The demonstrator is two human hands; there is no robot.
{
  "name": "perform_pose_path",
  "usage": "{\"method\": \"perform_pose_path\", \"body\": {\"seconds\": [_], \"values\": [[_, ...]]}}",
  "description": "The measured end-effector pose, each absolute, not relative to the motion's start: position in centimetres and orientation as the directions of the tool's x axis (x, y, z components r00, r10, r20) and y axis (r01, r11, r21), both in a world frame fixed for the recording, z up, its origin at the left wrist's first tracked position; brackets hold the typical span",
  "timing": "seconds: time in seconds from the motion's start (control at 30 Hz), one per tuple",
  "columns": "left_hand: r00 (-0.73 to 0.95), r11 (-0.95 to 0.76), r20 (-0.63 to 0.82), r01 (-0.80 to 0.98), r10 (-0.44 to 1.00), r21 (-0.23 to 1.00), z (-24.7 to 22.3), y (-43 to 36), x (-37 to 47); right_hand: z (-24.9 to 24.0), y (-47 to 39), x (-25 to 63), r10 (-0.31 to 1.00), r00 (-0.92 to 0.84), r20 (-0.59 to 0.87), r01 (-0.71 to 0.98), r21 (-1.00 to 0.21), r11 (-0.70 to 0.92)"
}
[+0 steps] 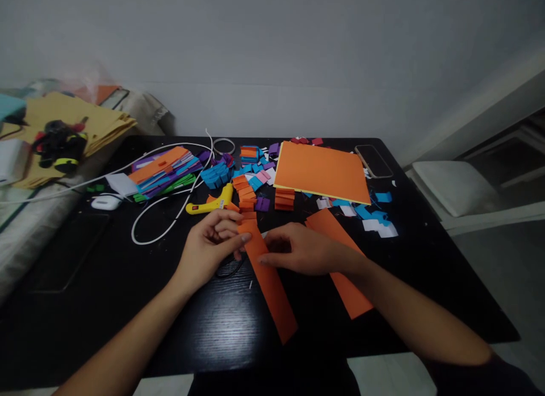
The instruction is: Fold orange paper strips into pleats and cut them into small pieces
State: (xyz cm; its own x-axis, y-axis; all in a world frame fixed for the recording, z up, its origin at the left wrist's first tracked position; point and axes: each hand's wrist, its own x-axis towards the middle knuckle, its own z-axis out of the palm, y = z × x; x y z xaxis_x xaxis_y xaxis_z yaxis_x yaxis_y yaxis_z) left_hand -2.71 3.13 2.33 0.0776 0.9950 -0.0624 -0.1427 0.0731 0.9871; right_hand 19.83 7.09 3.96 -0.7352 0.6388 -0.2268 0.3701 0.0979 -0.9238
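A long orange paper strip (272,288) slants toward the front of the black table. My left hand (212,241) pinches its upper end, thumb on top and fingers curled behind. My right hand (298,249) is at the strip's right edge, its thumb and fingers closed round that edge. Under my right forearm lies another orange strip (351,296). Just beyond my left hand is a yellow glue gun (215,203), and folded orange pieces (246,192) lie beside it.
Orange sheets (323,171) lie at the back, with a phone (373,161) to their right. Stacked coloured strips (164,171), a white cable (134,228) and a white case (106,202) are on the left. Blue and white scraps (378,221) lie right.
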Motion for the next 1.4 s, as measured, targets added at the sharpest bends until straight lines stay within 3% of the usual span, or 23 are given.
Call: {"method": "perform_pose_path", "body": {"seconds": [0.1,0.2,0.47,0.77,1.13,1.4], "values": [[0.11,0.076,-0.064,-0.107,0.992,0.991,2.3,2.5,-2.0,3.8,6.7,19.3,0.795,-0.593,-0.131,0.209,-0.978,-0.005],[0.135,0.065,-0.051,-0.099,0.99,0.993,2.2,2.0,-1.7,3.7,6.4,18.8,0.843,-0.527,-0.105,0.093,-0.993,-0.066],[0.124,0.007,-0.001,-0.052,0.992,0.999,2.6,1.6,-1.7,3.9,6.4,19.0,0.855,-0.51,-0.097,0.071,-0.995,-0.071],[0.086,-0.192,0.187,0.055,0.979,0.98,2.2,1.2,-1.8,3.7,5.7,18.3,0.876,-0.476,-0.073,-0.015,-0.996,-0.091],[0.183,-0.257,0.246,0.037,0.952,0.966,2.0,1.7,-2.9,4.5,6.1,18.9,0.849,-0.511,-0.136,-0.029,-0.984,-0.175],[0.155,-0.367,0.341,0.189,0.927,0.911,1.6,2.0,-3.1,4.4,5.9,18.7,0.838,-0.526,-0.15,-0.04,-0.979,-0.2]]}}
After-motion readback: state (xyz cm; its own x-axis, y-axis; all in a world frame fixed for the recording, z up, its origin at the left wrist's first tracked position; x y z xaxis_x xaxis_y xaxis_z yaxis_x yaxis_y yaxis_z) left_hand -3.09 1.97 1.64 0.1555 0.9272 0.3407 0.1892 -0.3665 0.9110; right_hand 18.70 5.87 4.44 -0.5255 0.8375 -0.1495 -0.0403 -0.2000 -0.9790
